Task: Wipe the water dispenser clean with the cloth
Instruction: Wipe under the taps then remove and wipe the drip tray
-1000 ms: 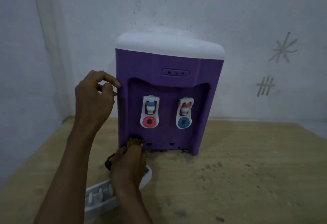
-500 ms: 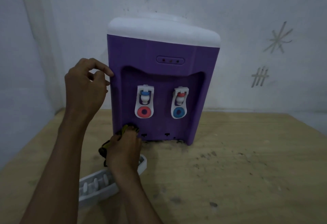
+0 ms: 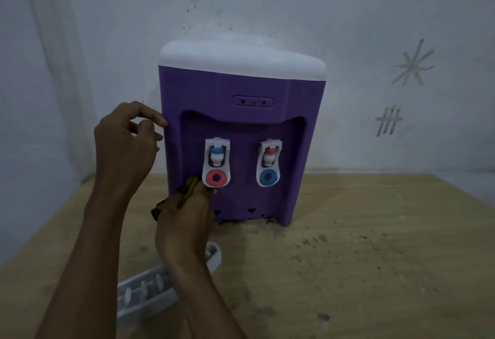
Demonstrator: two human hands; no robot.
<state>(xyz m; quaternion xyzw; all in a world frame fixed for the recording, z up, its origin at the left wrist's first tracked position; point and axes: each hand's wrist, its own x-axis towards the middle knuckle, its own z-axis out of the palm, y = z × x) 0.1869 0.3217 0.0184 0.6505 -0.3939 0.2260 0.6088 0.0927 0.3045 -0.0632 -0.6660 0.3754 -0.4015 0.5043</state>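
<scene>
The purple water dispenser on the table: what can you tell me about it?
The purple plastic water dispenser with a white domed top stands upright on the wooden table against the wall. Its recessed front carries two white taps and three small lights. The left hand touches its left edge; the right hand presses a yellowish cloth low in the recess.

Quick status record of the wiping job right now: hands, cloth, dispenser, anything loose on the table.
left hand: fingertips touch dispenser's left edge
right hand: grips cloth, pressing it into the recess
cloth: yellow-green, beside the left tap
dispenser: purple, white top, upright
left tap: unobstructed
tray: white, lying loose on table, partly under right arm
</scene>
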